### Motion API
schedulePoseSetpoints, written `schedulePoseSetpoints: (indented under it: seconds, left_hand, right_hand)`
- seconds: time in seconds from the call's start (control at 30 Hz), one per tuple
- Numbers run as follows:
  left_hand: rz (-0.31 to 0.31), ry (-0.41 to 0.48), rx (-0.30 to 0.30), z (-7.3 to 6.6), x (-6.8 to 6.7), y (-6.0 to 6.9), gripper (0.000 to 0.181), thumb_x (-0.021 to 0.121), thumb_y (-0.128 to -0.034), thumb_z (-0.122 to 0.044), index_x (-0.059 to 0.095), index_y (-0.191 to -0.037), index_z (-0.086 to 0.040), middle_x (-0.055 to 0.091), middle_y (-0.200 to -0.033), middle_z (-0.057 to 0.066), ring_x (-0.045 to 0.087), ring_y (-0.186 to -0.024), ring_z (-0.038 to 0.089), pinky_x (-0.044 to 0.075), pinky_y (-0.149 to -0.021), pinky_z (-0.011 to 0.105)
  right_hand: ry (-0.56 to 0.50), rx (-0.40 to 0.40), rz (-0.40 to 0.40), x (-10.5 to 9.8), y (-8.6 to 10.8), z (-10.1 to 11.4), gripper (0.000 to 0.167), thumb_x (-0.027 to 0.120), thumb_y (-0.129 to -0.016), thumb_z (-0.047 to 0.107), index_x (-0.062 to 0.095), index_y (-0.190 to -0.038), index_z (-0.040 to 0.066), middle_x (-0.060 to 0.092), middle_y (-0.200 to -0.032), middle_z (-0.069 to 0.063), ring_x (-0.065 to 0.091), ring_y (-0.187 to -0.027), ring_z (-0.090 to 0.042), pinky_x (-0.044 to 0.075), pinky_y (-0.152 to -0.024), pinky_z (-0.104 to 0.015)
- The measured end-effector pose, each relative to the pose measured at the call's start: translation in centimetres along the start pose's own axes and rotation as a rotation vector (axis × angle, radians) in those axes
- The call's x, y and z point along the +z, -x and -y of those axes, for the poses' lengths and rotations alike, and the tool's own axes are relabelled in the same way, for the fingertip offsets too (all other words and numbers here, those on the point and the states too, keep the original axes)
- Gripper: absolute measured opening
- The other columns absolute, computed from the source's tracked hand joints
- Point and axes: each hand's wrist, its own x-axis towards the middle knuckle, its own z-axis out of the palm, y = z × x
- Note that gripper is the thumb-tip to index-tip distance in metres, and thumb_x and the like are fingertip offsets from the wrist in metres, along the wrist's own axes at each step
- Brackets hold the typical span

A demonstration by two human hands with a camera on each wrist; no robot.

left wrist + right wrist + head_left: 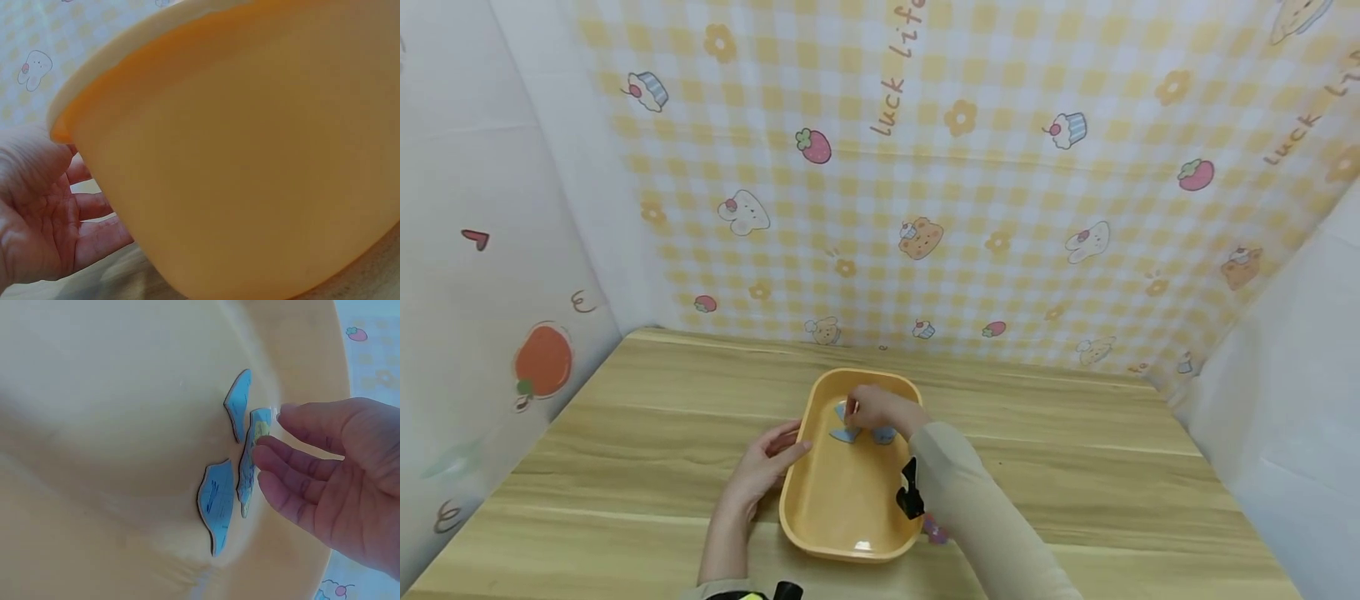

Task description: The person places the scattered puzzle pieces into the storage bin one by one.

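A yellow plastic basin [842, 517] stands on the wooden table. My left hand [767, 458] holds its left side, thumb at the rim and fingers against the outer wall; in the left wrist view these fingers partly vanish behind the basin [237, 162]. My right hand [340, 478] reaches into the far end, fingers slightly bent and thumb apart. Its fingertips lie over a blue-and-yellow printed flat piece [245, 475]; whether they press it is unclear. Beside it lie two blue flat pieces, a small pointed piece [237, 403] and a broader piece [215, 503].
A small pink-purple thing [936, 529] lies on the wooden table [1075, 500] right of the basin, partly hidden by the right sleeve [977, 500]. A checked cloth [865, 192] hangs behind the table, with pale cloth on both sides.
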Motion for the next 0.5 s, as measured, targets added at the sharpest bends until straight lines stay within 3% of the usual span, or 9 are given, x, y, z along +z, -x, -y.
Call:
schedulePoseSetpoints:
  seconds: [0.37, 0.5]
  left_hand:
    - [-0.005, 0.018, 0.013, 0.1, 0.2, -0.1, 0.052, 0.061, -0.0863, -0.017, 0.043, -0.133, -0.001, 0.048, -0.129, 0.027, 0.063, -0.092, 0.022, 0.057, -0.07, 0.037]
    - [0.002, 0.008, 0.022, 0.2, 0.0, -0.1, 0.054, 0.061, -0.0867, -0.019, 0.042, -0.133, -0.001, 0.047, -0.13, 0.028, 0.063, -0.092, 0.022, 0.057, -0.07, 0.037]
  right_hand:
    - [0.06, -0.074, -0.075, -1.5, 1.6, -1.0, 0.006, 0.056, -0.088, 0.01, 0.061, -0.087, 0.007, 0.063, -0.091, -0.007, 0.056, -0.08, -0.016, 0.046, -0.068, -0.026]
    - [0.027, -0.085, -0.08, -2.2, 2.3, -1.2, 0.006, 0.056, -0.089, 0.011, 0.06, -0.087, 0.007, 0.062, -0.088, -0.006, 0.054, -0.076, -0.015, 0.045, -0.064, -0.023]
